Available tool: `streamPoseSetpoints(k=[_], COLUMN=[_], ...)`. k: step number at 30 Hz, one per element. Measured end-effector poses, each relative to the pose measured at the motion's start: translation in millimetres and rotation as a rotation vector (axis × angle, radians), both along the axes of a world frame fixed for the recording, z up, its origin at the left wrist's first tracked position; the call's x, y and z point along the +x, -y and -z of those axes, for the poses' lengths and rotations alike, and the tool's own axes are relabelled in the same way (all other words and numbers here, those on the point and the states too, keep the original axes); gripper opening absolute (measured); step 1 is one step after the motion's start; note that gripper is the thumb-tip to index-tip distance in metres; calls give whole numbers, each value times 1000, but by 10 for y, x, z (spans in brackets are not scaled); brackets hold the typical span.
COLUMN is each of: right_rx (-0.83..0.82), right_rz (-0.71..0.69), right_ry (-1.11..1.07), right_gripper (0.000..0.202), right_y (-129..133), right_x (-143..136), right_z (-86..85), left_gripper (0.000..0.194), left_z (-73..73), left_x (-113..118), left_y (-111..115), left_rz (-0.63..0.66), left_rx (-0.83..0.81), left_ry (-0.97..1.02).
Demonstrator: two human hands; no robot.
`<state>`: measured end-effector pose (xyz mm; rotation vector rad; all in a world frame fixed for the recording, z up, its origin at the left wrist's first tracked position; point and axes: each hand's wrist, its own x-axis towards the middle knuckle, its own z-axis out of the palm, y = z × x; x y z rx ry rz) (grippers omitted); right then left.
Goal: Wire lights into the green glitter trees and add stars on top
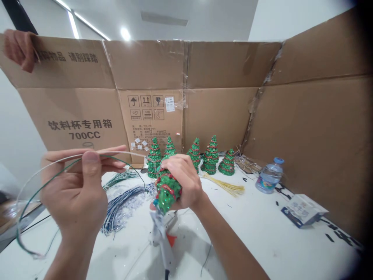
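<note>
Held tree (167,190): nearest the camera with both hands; small, green, glittery, red trim; centre of the scene, tilted, narrow tip down toward the near side.
Right hand (186,181): fingers clamped round the held tree from above and right.
Left hand (77,190): raised at left; thumb pressed on the fingers, pinching a green wire (19,231) and a white strand (37,172) that loop out to the left; other fingertips point right.
Glue gun (164,245): white, on the near side just below the tree tip; contact with the tip unclear.
Wire bundles: blue (116,210) and green (119,178) left of centre, clear bits (131,206) beside the blue; yellow (227,186) right of centre.
Standing trees (211,157): five, upright, in a row on the far side, second from left partly hidden.
Bottle (268,179): upright, right; clear, blue cap.
Small box (303,210): white and blue, nearer than the bottle, farther right.
Table (247,233): white, black scraps (329,237) along the right.
Cardboard (151,66): tall wall behind; another person's hand (20,48) at its top edge, far left.
</note>
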<state>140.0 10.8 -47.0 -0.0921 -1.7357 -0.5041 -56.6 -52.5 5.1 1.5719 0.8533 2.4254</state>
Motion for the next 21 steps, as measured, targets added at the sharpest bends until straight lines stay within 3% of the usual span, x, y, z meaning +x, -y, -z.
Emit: streamPoseSetpoints(k=[3, 9, 11, 13, 17, 21], right_rx=[117, 186, 172, 149, -112, -652], right_rz=[-27, 68, 65, 23, -94, -301], right_ry=[-122, -197, -182, -164, 3, 70], right_gripper=[65, 27, 28, 45, 81, 88], right_y=[6, 164, 174, 166, 170, 232], right_x=[-14, -39, -59, -91, -155, -158], right_z=[59, 30, 15, 6, 10, 7], left_gripper=[17, 9, 7, 9, 8, 11], left_z=[-1, 35, 51, 63, 63, 54], left_x=[61, 99, 82, 58, 30, 28], left_y=[104, 164, 164, 158, 114, 23], left_rz=[-86, -33, -40, -14, 125, 213], left_rx=[-87, -114, -158, -198, -240, -200], left_ry=[-117, -223, -240, -236, -232, -157])
